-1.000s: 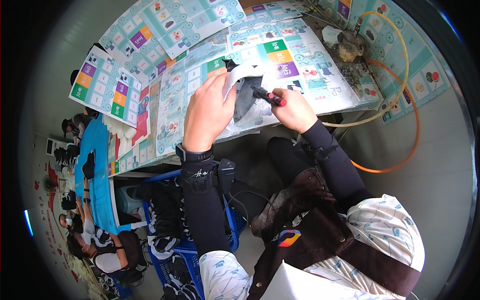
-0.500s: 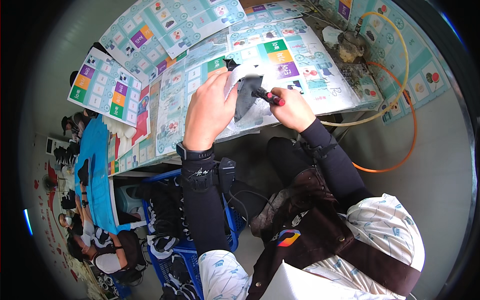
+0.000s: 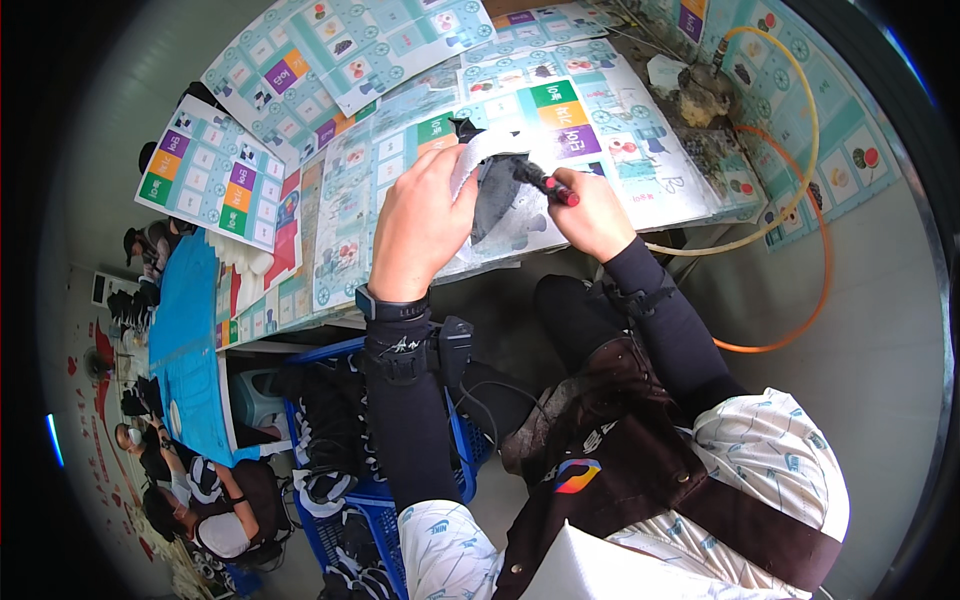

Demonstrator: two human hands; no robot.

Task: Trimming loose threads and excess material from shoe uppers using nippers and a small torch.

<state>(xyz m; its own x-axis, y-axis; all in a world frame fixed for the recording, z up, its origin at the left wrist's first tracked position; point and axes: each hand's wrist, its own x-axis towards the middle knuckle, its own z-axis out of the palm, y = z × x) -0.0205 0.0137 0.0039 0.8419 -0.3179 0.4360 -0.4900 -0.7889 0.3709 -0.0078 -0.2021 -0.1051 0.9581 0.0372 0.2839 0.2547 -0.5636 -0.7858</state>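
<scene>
At the table's near edge, my left hand (image 3: 420,220) is closed on a dark grey piece with a white rim (image 3: 495,200), which looks like a shoe upper. Its thumb lies along the white rim, while the fingers' far side is hidden. My right hand (image 3: 592,215) grips a brush with a red handle (image 3: 560,190). The brush's dark bristle end points left, at the right side of the dark piece; whether it touches cannot be made out.
Patterned sheets cover the table (image 3: 350,230). A crusted pot (image 3: 703,95) stands at the back right, near a yellow hose (image 3: 812,130) and an orange hose (image 3: 828,270). Blue baskets (image 3: 375,510) with black and white pieces sit below left. Co-workers (image 3: 215,510) are beside a blue table (image 3: 190,330).
My right hand and the brush have shifted slightly right, uncovering more of the dark piece. My left hand has barely moved. At the far left, a co-worker's arms have drawn back from the blue table.
</scene>
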